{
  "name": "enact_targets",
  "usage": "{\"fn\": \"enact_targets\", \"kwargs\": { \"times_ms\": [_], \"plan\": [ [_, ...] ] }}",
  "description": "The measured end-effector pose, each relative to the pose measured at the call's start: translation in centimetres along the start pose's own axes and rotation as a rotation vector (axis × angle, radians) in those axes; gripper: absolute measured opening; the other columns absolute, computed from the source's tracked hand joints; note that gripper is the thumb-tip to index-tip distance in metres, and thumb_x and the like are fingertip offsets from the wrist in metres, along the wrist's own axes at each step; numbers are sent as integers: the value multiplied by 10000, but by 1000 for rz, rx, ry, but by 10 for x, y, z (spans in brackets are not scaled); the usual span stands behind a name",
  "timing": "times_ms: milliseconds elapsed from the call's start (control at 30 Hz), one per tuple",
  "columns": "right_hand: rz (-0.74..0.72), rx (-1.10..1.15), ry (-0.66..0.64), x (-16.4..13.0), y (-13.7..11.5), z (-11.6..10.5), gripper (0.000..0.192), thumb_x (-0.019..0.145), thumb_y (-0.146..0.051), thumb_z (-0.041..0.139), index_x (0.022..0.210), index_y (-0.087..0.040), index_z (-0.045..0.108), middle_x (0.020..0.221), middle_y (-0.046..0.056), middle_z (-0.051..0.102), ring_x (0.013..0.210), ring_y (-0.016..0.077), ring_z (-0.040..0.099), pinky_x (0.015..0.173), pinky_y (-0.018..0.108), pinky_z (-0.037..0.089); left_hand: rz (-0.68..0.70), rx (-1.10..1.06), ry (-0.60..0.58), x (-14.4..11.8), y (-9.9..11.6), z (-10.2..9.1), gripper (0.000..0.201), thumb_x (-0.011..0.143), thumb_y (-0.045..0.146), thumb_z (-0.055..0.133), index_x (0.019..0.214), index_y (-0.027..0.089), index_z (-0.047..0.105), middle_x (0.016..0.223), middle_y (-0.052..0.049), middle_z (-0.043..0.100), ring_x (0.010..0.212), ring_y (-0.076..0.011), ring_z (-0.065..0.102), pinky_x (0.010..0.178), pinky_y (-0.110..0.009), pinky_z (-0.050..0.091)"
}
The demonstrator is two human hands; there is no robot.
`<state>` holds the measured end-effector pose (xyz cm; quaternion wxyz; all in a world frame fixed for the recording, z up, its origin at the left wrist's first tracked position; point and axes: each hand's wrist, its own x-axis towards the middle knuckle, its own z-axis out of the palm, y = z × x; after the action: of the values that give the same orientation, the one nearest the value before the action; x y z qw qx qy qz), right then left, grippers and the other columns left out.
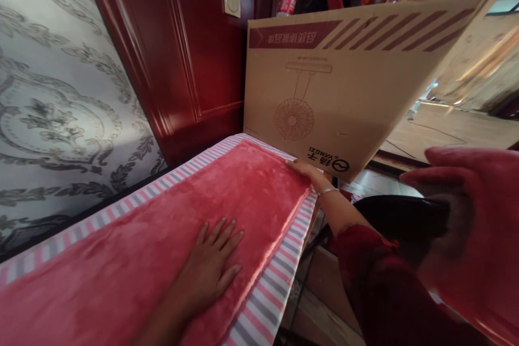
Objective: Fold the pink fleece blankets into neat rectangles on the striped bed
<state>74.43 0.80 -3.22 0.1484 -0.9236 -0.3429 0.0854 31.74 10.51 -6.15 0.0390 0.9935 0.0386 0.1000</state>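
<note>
Red sleeve (377, 281) closest. Left hand (211, 265) open, flat on pink plush blanket (170, 238); right hand (308, 170) pinches its far corner. Better to keep left pressing while right pulls the edge even with striped sheet (263, 303). Cardboard box (340, 81) just beyond right hand crowds that corner.

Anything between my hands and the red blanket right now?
Nothing visible. The left hand lies flat on the red blanket, and the right hand touches its far corner, beside the cardboard box.
</note>
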Motion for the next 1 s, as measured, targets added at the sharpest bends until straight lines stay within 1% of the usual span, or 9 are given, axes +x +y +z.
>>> {"fn": "enact_targets", "kwargs": {
  "times_ms": [133, 267, 467, 567, 667, 733, 800, 900, 1000],
  "plan": [
    [2, -52, 5, -12, 9, 3, 315, 899, -413, 677, 1005, -121, 730, 1004, 135, 743, 840, 227, 678, 708, 257, 442, -4, 0, -18, 0, 0, 1, 578, 989, 501, 412, 1536, 320, 358, 1606, -40, 366, 1496, -291, 280, 1211, -591, 154],
    [-34, -90, 107, -31, 11, 12, 349, 993, -432, 534, 1140, -146, 671, 1171, 145, 700, 1054, 240, 643, 808, 256, 432, -7, 13, -37, -1, 1, 1, 587, 984, 496, 421, 1540, 321, 349, 1611, -50, 355, 1493, -309, 282, 1194, -615, 175],
    [-23, -149, 107, -39, -1, 9, 441, 1002, -462, 493, 1237, -118, 635, 1196, 194, 681, 1115, 298, 630, 878, 317, 460, 37, 39, 19, -2, -1, 3, 592, 977, 479, 445, 1542, 334, 344, 1598, -42, 383, 1481, -317, 301, 1191, -615, 181],
    [-44, -183, 120, -45, -5, 16, 577, 1031, -500, 374, 1495, -161, 428, 1466, 200, 500, 1346, 327, 463, 1042, 420, 400, 59, 48, 44, -2, -2, 4, 603, 973, 472, 457, 1547, 340, 330, 1596, -33, 388, 1481, -314, 300, 1195, -605, 177],
    [-82, -219, 77, -53, -4, 29, 627, 1027, -548, 331, 1590, -286, 241, 1629, 95, 281, 1488, 287, 248, 1156, 484, 273, 60, 44, 34, -3, -2, 3, 607, 974, 476, 452, 1552, 354, 312, 1597, -28, 386, 1481, -316, 300, 1194, -609, 179],
    [-78, -236, 40, -56, -4, 33, 626, 1026, -555, 312, 1593, -306, 228, 1643, 67, 250, 1502, 269, 220, 1175, 496, 241, 48, 32, 14, -3, -1, 3, 603, 973, 481, 450, 1548, 355, 322, 1602, -37, 376, 1479, -326, 303, 1186, -623, 187],
    [-51, -249, 32, -59, -9, 33, 631, 1025, -555, 295, 1591, -282, 247, 1640, 93, 249, 1504, 296, 213, 1172, 543, 229, 37, 13, -1, -3, -1, 3, 599, 967, 481, 461, 1540, 356, 341, 1608, -49, 363, 1478, -332, 307, 1181, -631, 194],
    [-55, -265, 83, -67, -28, 33, 654, 1023, -560, 283, 1595, -245, 243, 1654, 138, 174, 1516, 353, 131, 1155, 625, 198, 13, -18, -15, -2, 1, 1, 609, 947, 467, 504, 1528, 343, 372, 1610, -70, 357, 1483, -332, 301, 1185, -637, 181],
    [-128, -270, 136, -83, -47, 41, 636, 1030, -543, 265, 1599, -261, 228, 1664, 124, 141, 1520, 343, 118, 1162, 605, 203, -42, -41, -73, 1, 9, -5, 637, 926, 478, 537, 1520, 296, 396, 1610, -101, 349, 1492, -348, 275, 1176, -657, 173]
  ]
}}
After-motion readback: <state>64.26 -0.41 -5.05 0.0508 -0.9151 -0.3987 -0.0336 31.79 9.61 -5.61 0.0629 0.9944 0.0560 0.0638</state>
